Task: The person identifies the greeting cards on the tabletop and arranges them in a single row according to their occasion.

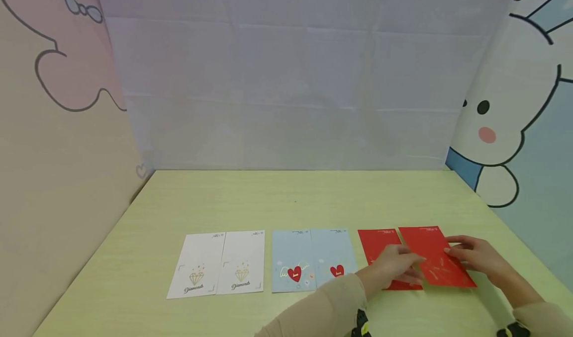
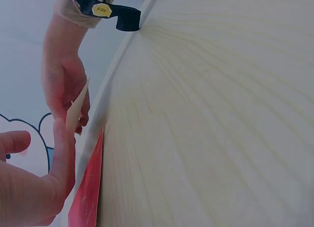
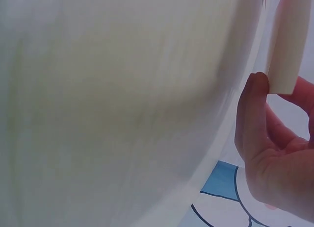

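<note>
My right hand pinches the right edge of a red card, which is raised over the table. Its pale back shows in the right wrist view, between thumb and fingers. My left hand is at the card's left edge. In the left wrist view its straight forefinger reaches the card's edge, with the thumb held apart. Beneath the left hand lies a second red card, partly hidden by that hand.
On the wooden table, two light blue cards with red hearts lie side by side left of the red ones. Farther left are two white cards with gold diamonds. A pale sheet hangs behind the table.
</note>
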`<state>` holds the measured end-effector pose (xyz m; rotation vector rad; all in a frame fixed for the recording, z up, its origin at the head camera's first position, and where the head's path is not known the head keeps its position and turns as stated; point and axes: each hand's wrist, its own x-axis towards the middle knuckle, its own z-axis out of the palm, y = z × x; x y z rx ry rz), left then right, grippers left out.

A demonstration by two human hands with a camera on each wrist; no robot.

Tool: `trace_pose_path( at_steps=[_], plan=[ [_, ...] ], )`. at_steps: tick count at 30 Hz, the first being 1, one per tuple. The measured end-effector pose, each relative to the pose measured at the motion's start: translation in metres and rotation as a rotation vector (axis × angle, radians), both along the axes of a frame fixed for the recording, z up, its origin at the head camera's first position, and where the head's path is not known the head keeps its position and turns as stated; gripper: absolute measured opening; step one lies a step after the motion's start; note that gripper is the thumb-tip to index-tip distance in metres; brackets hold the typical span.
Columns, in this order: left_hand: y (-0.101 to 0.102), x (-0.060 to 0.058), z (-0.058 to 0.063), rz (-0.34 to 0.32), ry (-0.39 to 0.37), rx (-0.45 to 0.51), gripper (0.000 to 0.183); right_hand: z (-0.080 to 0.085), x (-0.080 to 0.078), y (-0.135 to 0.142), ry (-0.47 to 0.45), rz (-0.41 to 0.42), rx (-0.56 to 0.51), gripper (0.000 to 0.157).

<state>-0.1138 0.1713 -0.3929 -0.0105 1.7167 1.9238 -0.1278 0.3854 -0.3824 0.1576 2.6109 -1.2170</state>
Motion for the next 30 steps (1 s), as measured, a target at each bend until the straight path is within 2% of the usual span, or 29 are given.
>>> trace_pose_path(
  at_steps=[5, 8, 15, 23, 30],
  plan=[
    [-0.0004, -0.0008, -0.0004, -0.014, 0.002, -0.020, 0.028, -0.0012, -0.0018, -0.0010, -0.005, -0.008, 0.029, 0.062],
    [0.0005, -0.0004, 0.0005, -0.018, 0.003, -0.063, 0.029, -0.0019, -0.0026, -0.0015, -0.015, -0.003, 0.050, 0.064],
    [0.0023, 0.0003, 0.0014, -0.010, 0.023, -0.152, 0.018, -0.0026, -0.0036, -0.0036, -0.025, 0.038, 0.086, 0.063],
    [0.0009, -0.0009, 0.0001, -0.027, 0.037, -0.171, 0.037, -0.0044, -0.0050, -0.0048, -0.027, 0.035, 0.110, 0.063],
    [0.0012, -0.0005, -0.0020, -0.046, 0.049, -0.193, 0.043, -0.0036, -0.0052, -0.0061, -0.029, 0.020, 0.112, 0.068]
  ],
)
